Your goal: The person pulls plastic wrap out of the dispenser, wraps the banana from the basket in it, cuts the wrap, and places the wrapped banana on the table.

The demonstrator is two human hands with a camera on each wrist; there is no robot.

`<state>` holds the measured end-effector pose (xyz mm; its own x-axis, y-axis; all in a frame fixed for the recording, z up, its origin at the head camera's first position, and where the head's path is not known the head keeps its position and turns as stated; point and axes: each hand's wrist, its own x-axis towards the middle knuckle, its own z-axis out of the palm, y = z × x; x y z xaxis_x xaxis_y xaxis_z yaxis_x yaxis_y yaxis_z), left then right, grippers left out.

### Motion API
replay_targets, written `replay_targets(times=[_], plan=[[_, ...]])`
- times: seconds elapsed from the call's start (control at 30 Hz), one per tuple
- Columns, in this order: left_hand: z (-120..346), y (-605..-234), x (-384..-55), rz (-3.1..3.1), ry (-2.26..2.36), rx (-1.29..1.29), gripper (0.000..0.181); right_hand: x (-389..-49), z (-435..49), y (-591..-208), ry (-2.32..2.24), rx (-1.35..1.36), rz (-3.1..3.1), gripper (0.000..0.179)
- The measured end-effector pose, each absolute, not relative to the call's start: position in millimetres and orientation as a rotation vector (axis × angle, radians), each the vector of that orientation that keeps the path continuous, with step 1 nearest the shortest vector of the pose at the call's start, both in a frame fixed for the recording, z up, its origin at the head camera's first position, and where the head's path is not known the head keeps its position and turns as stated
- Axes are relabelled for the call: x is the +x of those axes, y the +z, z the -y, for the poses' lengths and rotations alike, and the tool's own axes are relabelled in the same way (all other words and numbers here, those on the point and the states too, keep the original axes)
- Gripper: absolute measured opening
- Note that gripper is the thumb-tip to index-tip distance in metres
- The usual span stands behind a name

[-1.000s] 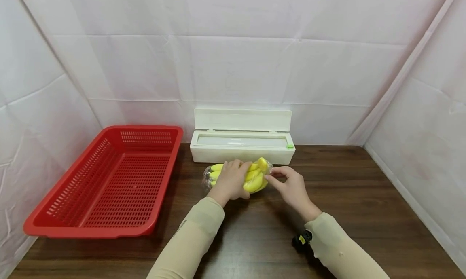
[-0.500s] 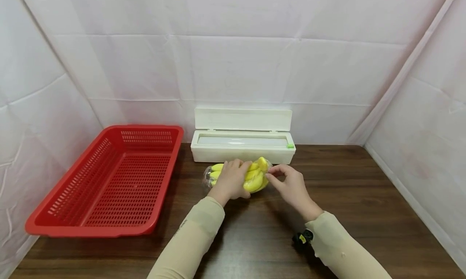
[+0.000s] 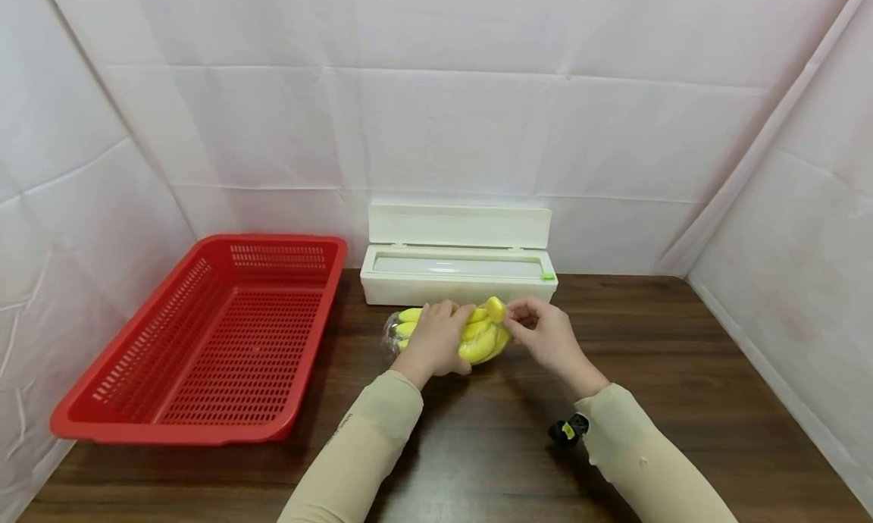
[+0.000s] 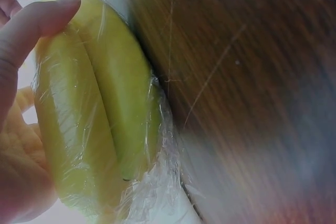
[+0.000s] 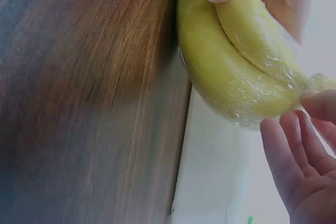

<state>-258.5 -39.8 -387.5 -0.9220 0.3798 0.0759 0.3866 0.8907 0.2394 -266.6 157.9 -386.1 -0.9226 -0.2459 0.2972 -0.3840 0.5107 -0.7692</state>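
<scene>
A bunch of yellow bananas [image 3: 483, 343] lies on the table in front of a white box, wrapped in clear cling film [image 3: 392, 335]. My left hand [image 3: 435, 339] grips the bunch from above, its thumb [image 4: 50, 19] pressing on one banana in the left wrist view. At the stem end on the right, my right hand [image 3: 549, 342] has curled fingers and pinches at the film. In the right wrist view its thumb [image 5: 321, 104] and fingertips sit close together beside the stem. The film between them is too fine to make out clearly.
Behind the bananas stands the white cling film box [image 3: 458, 289], lid raised, with a green slider at its right end. A red perforated basket [image 3: 315, 349] stands to the left on the brown wooden table [image 3: 682, 371]. White cloth walls [image 3: 443, 129] surround the table.
My right hand has shifted slightly up over the stem end, its fingers more curled. The left hand stays in place on the bananas.
</scene>
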Motion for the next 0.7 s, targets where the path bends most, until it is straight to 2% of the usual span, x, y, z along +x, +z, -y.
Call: replay_targets(times=[0.13,0.37,0.47,0.63,0.7], plan=[[39,-387,-259,3.032,-0.376,-0.618,0.093,-265,-157,-383,1.236,0.545,2.574,0.013],[37,-386,-258,3.022,-0.380,-0.626,0.092,-259,-153,-385,0.978,0.521,2.586,0.023],[37,-385,-257,3.034,-0.386,-0.617,0.093,-251,-148,-386,0.967,0.543,2.630,0.033],[37,-384,-257,3.048,-0.362,-0.594,0.094,-234,-139,-381,0.989,0.601,2.786,0.063],[37,-386,-257,3.049,-0.365,-0.594,0.094,-230,-139,-379,1.004,0.589,2.831,0.067]])
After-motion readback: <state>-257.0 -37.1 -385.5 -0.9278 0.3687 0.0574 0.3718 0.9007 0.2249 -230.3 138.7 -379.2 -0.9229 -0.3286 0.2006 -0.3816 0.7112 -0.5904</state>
